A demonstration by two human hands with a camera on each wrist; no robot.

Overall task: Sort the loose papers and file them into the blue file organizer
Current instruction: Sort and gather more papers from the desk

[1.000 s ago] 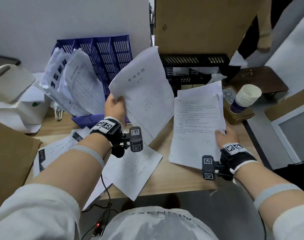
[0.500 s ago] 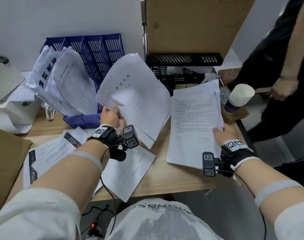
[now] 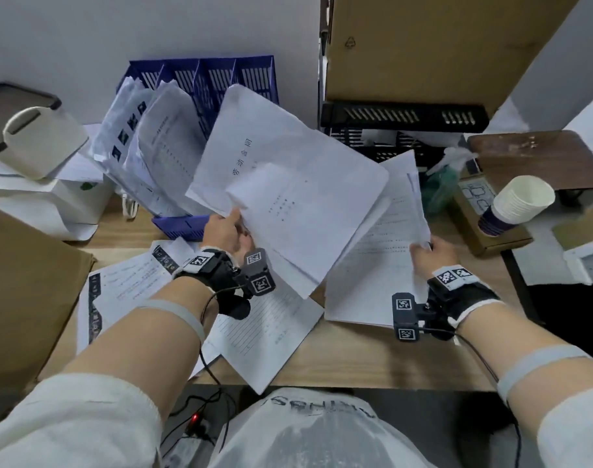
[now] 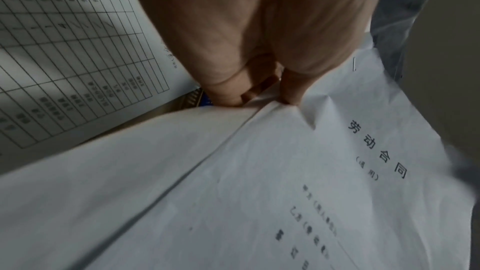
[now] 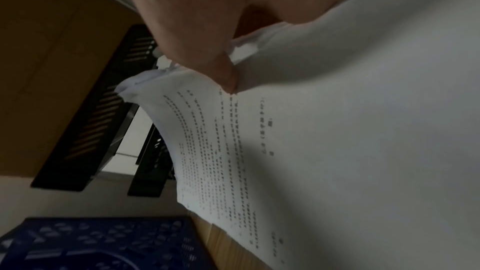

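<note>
Our left hand (image 3: pixel 225 231) fingers (image 4: pixel 226 89) pinch the corner of a stapled contract (image 3: pixel 288 194), thumb on its cover, sheets held tilted above the tabletop (image 3: pixel 355 359). Our right hand (image 3: pixel 430 255) thumb (image 5: pixel 223 73) and fingers pinch the right edge of a text-covered paper stack (image 3: pixel 372 265), its lower edge toward the tabletop. Contract overlaps the stack's left side. Blue file organizer (image 3: pixel 220 79) stands behind the left hand against the wall, papers (image 3: pixel 153 153) leaning in its left slots. Loose sheets (image 3: pixel 264 332) lie beneath our left wrist.
</note>
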